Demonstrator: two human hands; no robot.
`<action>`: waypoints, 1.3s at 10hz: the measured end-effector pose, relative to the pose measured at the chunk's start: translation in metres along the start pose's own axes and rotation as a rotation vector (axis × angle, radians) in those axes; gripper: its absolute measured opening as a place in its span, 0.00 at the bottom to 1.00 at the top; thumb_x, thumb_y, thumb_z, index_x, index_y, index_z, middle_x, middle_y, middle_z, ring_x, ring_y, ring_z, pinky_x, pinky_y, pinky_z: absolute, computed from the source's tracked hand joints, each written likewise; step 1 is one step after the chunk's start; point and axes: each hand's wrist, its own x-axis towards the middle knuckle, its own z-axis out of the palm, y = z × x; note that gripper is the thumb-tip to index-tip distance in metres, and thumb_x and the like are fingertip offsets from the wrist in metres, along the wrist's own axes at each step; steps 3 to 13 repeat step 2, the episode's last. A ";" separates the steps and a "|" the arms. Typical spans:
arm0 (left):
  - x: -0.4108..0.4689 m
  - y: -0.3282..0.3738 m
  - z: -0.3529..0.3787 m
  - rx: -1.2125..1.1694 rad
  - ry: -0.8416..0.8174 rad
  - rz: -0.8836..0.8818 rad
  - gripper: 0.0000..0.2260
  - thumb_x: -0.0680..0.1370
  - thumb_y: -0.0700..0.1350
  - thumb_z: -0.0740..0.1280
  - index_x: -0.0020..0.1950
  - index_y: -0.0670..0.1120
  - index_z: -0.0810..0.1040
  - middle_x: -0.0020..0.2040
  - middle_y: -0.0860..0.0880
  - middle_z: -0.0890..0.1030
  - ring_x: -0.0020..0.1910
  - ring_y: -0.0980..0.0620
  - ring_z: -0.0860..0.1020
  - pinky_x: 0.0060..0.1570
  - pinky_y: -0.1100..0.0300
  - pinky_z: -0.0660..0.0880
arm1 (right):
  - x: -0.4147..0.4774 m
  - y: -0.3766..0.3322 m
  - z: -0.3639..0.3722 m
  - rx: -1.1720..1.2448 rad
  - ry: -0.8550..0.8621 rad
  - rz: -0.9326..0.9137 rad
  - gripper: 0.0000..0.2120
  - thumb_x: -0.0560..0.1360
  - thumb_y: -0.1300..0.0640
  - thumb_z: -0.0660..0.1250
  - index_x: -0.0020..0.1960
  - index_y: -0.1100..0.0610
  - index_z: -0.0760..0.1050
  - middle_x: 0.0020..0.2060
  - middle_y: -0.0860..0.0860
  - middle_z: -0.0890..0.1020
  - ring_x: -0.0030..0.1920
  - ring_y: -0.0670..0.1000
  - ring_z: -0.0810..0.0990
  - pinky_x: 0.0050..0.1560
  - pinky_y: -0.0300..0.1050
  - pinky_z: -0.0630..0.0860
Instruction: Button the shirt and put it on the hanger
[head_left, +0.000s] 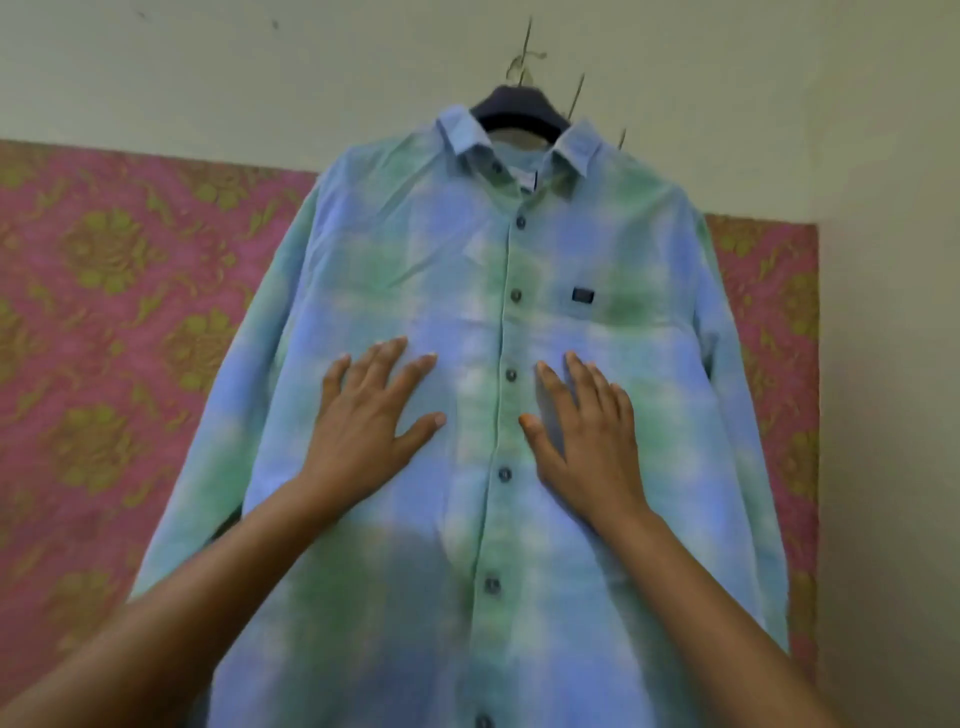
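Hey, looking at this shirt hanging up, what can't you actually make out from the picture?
Head view:
- The hem of the shirt: cut off by the bottom edge.
- Most of the hanger: covered by the collar and shoulders.
- What the hanger hangs from: too thin and blurred to tell.
- The small chest label: too small to read.
- Fabric under the left hand and right hand: covered by flat palms.

Dim, soft, blurred overall; edges bend outward

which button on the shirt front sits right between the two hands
The button third below the collar, level with the fingers; the others lie above near the pocket label or below the wrists.
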 end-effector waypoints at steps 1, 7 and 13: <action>-0.072 0.019 -0.006 0.043 -0.110 0.001 0.26 0.72 0.62 0.55 0.65 0.51 0.73 0.68 0.41 0.72 0.65 0.40 0.72 0.64 0.49 0.55 | -0.079 -0.004 -0.014 -0.029 -0.110 0.007 0.27 0.74 0.41 0.52 0.69 0.52 0.67 0.69 0.57 0.70 0.67 0.60 0.70 0.66 0.51 0.53; -0.121 0.035 -0.020 0.050 -0.140 0.000 0.24 0.70 0.59 0.57 0.60 0.50 0.77 0.65 0.39 0.75 0.61 0.38 0.76 0.61 0.49 0.57 | -0.131 -0.003 -0.029 -0.049 -0.225 -0.006 0.29 0.76 0.38 0.48 0.69 0.52 0.68 0.68 0.58 0.71 0.67 0.60 0.71 0.66 0.52 0.55; -0.121 0.035 -0.020 0.050 -0.140 0.000 0.24 0.70 0.59 0.57 0.60 0.50 0.77 0.65 0.39 0.75 0.61 0.38 0.76 0.61 0.49 0.57 | -0.131 -0.003 -0.029 -0.049 -0.225 -0.006 0.29 0.76 0.38 0.48 0.69 0.52 0.68 0.68 0.58 0.71 0.67 0.60 0.71 0.66 0.52 0.55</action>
